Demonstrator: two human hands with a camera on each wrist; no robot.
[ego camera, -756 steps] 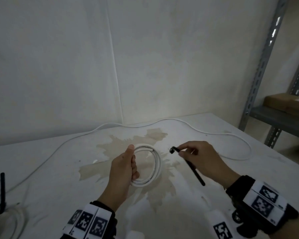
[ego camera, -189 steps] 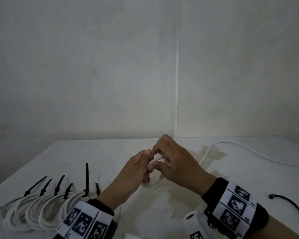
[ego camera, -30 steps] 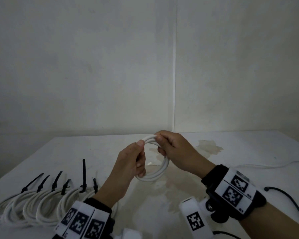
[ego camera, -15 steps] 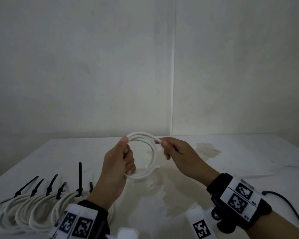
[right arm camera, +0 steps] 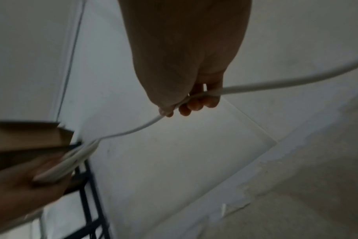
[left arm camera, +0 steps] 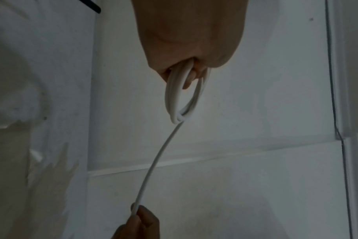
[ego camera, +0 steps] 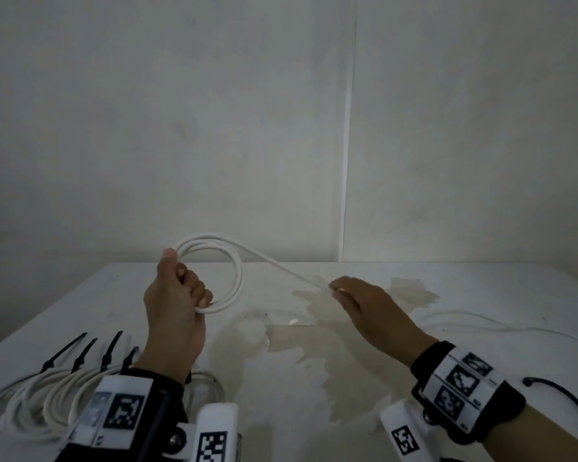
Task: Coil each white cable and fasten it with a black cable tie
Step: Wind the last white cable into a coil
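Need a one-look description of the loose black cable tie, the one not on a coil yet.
Start at the white table and go to its near right edge, past the right hand. The loose black cable tie lies there alone, curved, on bare tabletop; the other ties stand up from the finished coils at left.

Tied coils [ego camera: 47, 391] lie left on the table [ego camera: 314, 428]; a loose tie [ego camera: 568, 398] right.

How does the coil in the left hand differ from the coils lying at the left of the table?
The held coil is lifted off the table in the left hand; the finished coils lie flat. The held coil has no tie and trails a loose strand to the right hand; the finished coils carry black cable ties. Both are white cable.
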